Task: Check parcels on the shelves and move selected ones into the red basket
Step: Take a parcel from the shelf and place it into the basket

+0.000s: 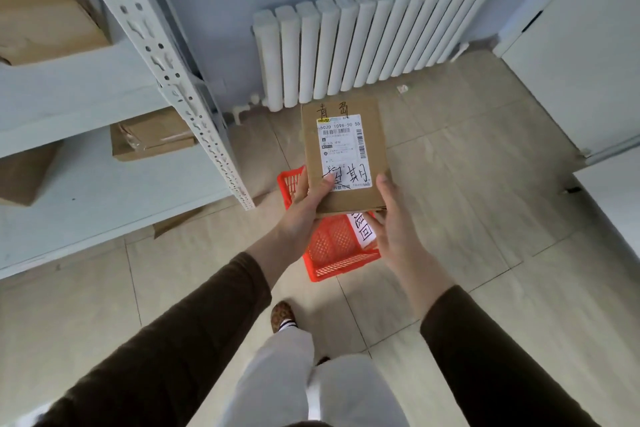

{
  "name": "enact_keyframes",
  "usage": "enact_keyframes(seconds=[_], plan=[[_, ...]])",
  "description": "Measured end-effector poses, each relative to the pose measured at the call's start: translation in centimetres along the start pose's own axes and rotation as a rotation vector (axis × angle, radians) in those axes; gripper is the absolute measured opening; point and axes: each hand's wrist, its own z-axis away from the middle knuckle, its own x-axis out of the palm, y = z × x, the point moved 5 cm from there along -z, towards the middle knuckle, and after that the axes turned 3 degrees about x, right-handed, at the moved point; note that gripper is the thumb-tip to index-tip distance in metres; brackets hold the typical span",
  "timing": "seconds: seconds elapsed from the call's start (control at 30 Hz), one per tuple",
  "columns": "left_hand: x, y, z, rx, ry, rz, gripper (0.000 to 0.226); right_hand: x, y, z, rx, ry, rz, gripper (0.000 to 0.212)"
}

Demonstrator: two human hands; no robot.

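Observation:
A flat brown cardboard parcel (346, 156) with a white shipping label and black handwriting is held above the red basket (337, 246), which stands on the floor below it. My left hand (304, 208) grips the parcel's near left corner, thumb on the label. At the near right corner is my right hand (394, 229), fingers under the parcel's edge and thumb beside it. The basket holds a white sheet with black writing (362, 230), partly hidden by the parcel.
A white metal shelf unit (166, 73) stands at the left with brown parcels (152, 137) on its levels. A white radiator (363, 42) lines the far wall. A white cabinet (588, 62) is at the right. My legs and a foot stand on the tiled floor below.

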Motion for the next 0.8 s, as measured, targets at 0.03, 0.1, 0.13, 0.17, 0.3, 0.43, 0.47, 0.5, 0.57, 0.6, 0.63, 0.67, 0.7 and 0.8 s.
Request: enact_keyframes(seconds=[0.03, 0.1, 0.13, 0.17, 0.3, 0.43, 0.47, 0.5, 0.57, 0.6, 0.63, 0.67, 0.7, 0.8], plan=[[-0.2, -1.1, -1.4, -0.008, 0.014, 0.020, 0.051, -0.3, 0.9, -1.2, 0.000, 0.012, 0.009, 0.046], [-0.5, -3.4, -3.9, -0.035, 0.041, 0.035, 0.060, -1.0, 3.1, -3.5, 0.040, 0.071, -0.076, 0.066], [-0.6, -4.6, -5.0, -0.047, 0.056, 0.038, 0.067, -1.3, 4.2, -4.5, 0.087, 0.099, -0.148, 0.068], [-0.8, -6.1, -6.3, -0.066, 0.068, 0.055, 0.075, -1.5, 5.4, -5.5, 0.131, 0.104, -0.201, 0.060], [-1.7, -13.7, -11.5, -0.142, 0.161, 0.135, 0.088, -2.4, 10.2, -10.1, 0.267, 0.050, -0.304, 0.057], [-3.2, -20.6, -16.3, -0.170, 0.255, 0.224, 0.094, -4.6, 15.3, -16.6, 0.340, 0.034, -0.294, 0.047], [-3.7, -22.4, -17.5, -0.178, 0.270, 0.235, 0.101, -5.1, 16.4, -18.1, 0.350, 0.014, -0.292, 0.045], [-4.2, -24.3, -18.7, -0.178, 0.284, 0.248, 0.105, -5.9, 17.9, -19.9, 0.365, 0.011, -0.268, 0.044], [-5.4, -28.3, -21.1, -0.170, 0.315, 0.296, 0.104, -6.9, 20.7, -23.1, 0.377, 0.029, -0.191, 0.060], [-5.9, -30.3, -22.3, -0.178, 0.335, 0.324, 0.104, -7.6, 22.5, -25.0, 0.348, 0.032, -0.076, 0.081], [-6.3, -32.3, -23.4, -0.195, 0.350, 0.356, 0.106, -8.6, 24.3, -27.0, 0.286, 0.020, 0.102, 0.104], [-6.6, -34.2, -24.6, -0.221, 0.362, 0.400, 0.111, -9.5, 25.7, -28.9, 0.217, -0.001, 0.263, 0.115], [-7.0, -36.1, -25.9, -0.252, 0.372, 0.447, 0.115, -9.9, 27.0, -30.2, 0.177, -0.053, 0.352, 0.106], [-8.8, -41.1, -29.8, -0.286, 0.397, 0.546, 0.097, -10.6, 30.8, -34.5, 0.105, -0.196, 0.460, 0.066]])
